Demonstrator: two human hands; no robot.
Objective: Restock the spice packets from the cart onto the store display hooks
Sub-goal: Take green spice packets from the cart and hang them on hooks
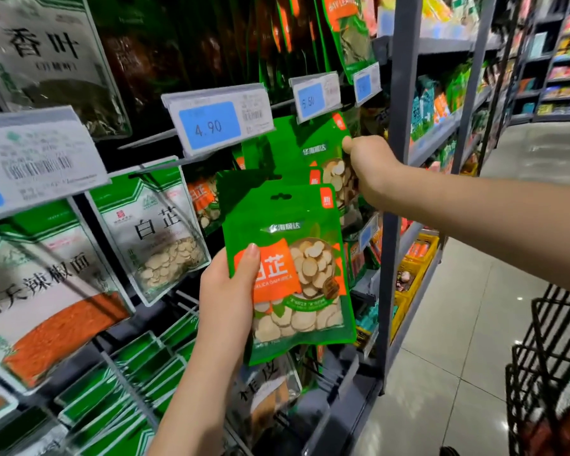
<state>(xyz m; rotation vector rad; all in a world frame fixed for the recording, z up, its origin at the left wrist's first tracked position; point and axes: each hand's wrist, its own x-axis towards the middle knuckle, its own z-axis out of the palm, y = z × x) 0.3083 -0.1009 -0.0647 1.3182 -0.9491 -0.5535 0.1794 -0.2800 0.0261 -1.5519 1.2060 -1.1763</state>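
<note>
Mid-restock, w/ more to do. Left hand (pixel 224 297) fingers grip a green spice packet (pixel 297 278) in front of the display, not yet hung. Right hand (pixel 371 166) fingers pinch the hung packets (pixel 320 144) under a price tag (pixel 315 95). Cart (pixel 553 357) at right, contents unclear.

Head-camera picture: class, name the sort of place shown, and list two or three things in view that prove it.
Most likely a grocery shop aisle: blue price tags reading 4.90 and 5.50, spice packets hanging on display hooks, and grey shelving stocked with packaged goods.

Display hooks (pixel 148 139) with rows of spice packets (pixel 152 232) under blue price tags (pixel 211 125)
</note>
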